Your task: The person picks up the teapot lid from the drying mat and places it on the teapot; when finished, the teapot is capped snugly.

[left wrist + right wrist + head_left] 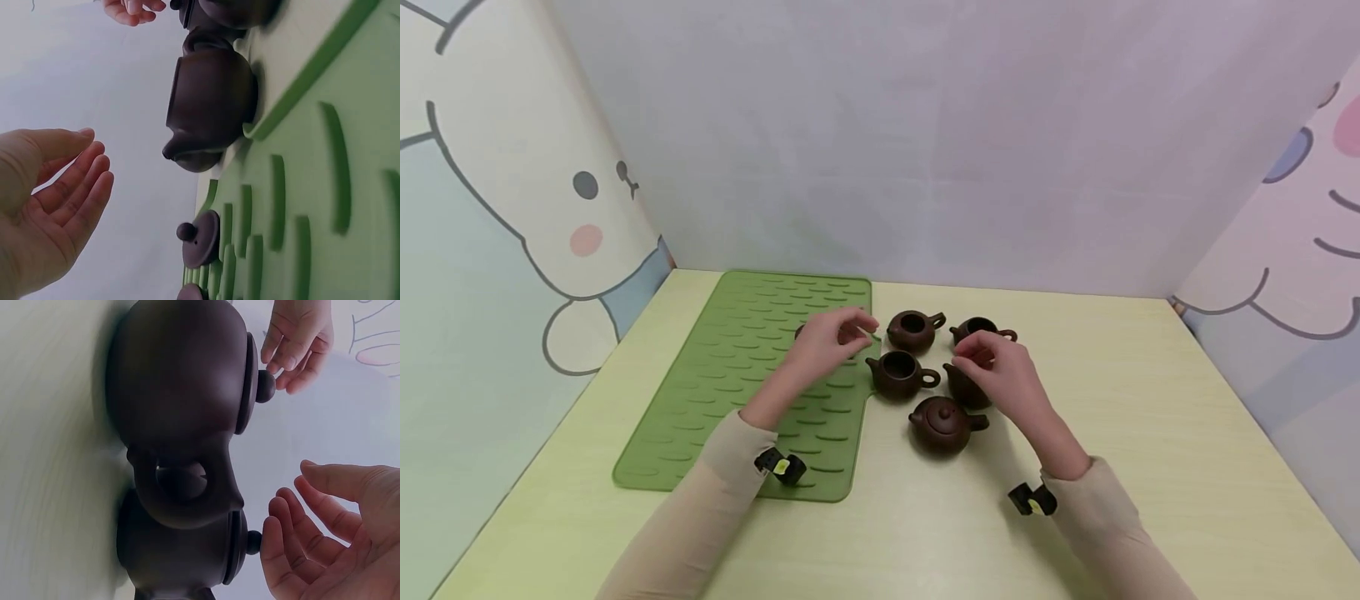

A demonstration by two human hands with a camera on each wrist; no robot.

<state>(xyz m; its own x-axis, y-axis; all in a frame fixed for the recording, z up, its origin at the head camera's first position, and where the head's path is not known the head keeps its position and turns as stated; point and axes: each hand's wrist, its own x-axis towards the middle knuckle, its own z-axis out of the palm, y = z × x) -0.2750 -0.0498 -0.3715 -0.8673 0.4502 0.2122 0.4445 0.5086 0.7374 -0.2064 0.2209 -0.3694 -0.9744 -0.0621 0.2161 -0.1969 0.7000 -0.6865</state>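
My left hand (pixel 827 340) hovers over the green mat, fingers relaxed and holding nothing. In the left wrist view, a dark brown teapot without a lid (pixel 212 94) stands near it, and a loose round lid (pixel 201 240) lies on the mat. A second lid (pixel 190 292) shows at the lower edge. My right hand (pixel 1000 367) is over a small teapot (pixel 964 390), which it partly hides. That pot's lid is on, and in the right wrist view my loosely bent fingers are right by its knob (pixel 253 542). A larger lidded teapot (pixel 942 425) sits nearest me.
Two lidless teapots stand at the back, one left (pixel 912 332) and one right (pixel 977 325); another lidless pot (pixel 897 375) sits by the edge of the green ridged mat (pixel 700 417). Pale wooden tabletop (pixel 1150 417) extends to the right, with a plain curtain behind.
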